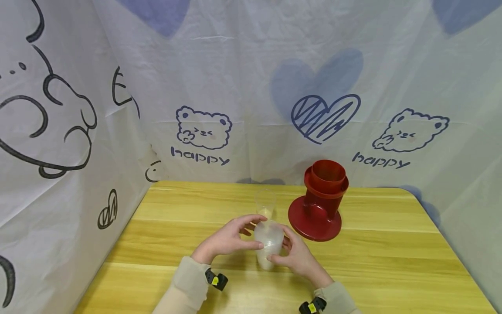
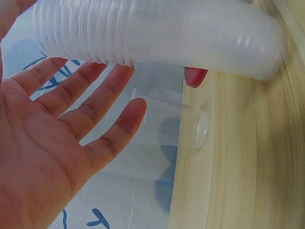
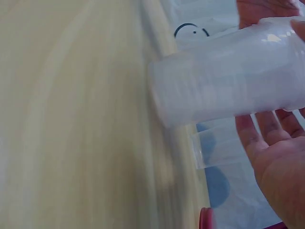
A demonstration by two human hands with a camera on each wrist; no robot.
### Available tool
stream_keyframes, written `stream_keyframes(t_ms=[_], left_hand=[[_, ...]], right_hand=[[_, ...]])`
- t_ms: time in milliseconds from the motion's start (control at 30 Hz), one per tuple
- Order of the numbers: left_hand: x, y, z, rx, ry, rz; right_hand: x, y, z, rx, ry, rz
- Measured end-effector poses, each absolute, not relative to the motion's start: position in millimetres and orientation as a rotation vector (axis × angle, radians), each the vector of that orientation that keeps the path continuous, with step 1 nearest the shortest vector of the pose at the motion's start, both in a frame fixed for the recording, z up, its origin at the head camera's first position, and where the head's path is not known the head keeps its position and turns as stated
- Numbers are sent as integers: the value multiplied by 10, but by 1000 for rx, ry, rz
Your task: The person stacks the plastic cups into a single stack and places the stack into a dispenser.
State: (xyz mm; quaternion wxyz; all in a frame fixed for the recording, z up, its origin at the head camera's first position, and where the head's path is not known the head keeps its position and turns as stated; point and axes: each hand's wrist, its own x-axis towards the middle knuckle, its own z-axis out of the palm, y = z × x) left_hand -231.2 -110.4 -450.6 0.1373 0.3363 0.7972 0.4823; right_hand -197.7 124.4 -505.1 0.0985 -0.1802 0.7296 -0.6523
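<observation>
A stack of clear plastic cups (image 1: 269, 242) stands upright between my two hands, close over the table. My left hand (image 1: 233, 237) holds it from the left, thumb at the front and fingers around the back. In the left wrist view the fingertips (image 2: 125, 71) touch the stacked rims near the top. My right hand (image 1: 300, 257) grips the stack from the right, its thumb on the front and its fingers partly hidden behind. Just beyond the stack, a single clear plastic cup (image 1: 265, 199) stands upright on the table.
Right of the cups is a red plastic stand (image 1: 323, 201) with a wide round base and an open, tube-like top. The wooden table (image 1: 392, 244) ends at a white cloth (image 1: 251, 87) printed with hearts and bears. Another cloth wall rises at the left.
</observation>
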Motion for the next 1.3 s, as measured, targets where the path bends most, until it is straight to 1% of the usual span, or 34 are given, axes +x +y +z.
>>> stream_keyframes(t_ms=[167,433,667,767,933,1067,1300], left_hand=[[-2297,-1100,-4496,939,2308,1394],[-2267,-1100,-4514,921,2318,1389],[-2253,-1092,-4517,943,2288,1417],[-2265,-1096,-4534,916,2255,1457],[-2313,-1124,-4566,881,2165,1559],[-2384,-1162,-4633,855,2148,1604],[-2542,-1169,-4759,677,2251,1727]], right_hand=[[-1978,1248,-5084,-580,2200,-1926],[-1946,1276,-5047,-542,2226,-1899],[-1931,1297,-5029,-576,2257,-1924],[-1935,1322,-5040,-571,2281,-1943],[-1946,1367,-5058,-518,2302,-1968],[-1956,1385,-5075,-524,2287,-1986],[-1962,1393,-5084,-555,2257,-2017]])
